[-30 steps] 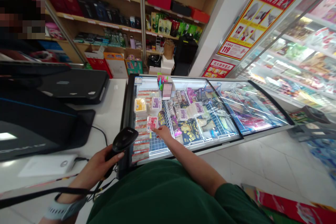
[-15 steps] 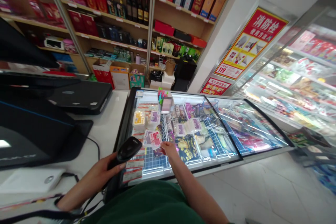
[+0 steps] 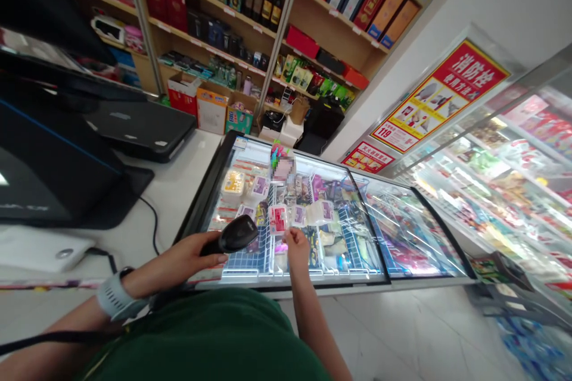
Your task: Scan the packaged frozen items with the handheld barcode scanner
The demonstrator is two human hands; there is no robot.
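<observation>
My left hand (image 3: 199, 251) is wrapped round the handle of a black barcode scanner (image 3: 239, 233), its head over the freezer's glass top. My right hand (image 3: 296, 242) has its fingers pinched at the lower right corner of a small clear pack with a red label (image 3: 278, 219). Beside that pack lie packs with purple labels (image 3: 298, 215), and further left is a tub with a yellow label (image 3: 233, 183). A bundle with colourful ends (image 3: 279, 153) stands at the back of the glass.
The glass-topped freezer (image 3: 388, 274) runs to the right. On the left counter (image 3: 179, 190) are a dark terminal (image 3: 53, 155) and a white box (image 3: 44, 249). Shelves with bottles and cartons stand behind; a poster (image 3: 442, 95) hangs on the pillar.
The red-labelled pack has moved right, with my right hand, off the purple-labelled pack it overlapped. My left hand and the scanner have moved slightly right and up. The view has tilted.
</observation>
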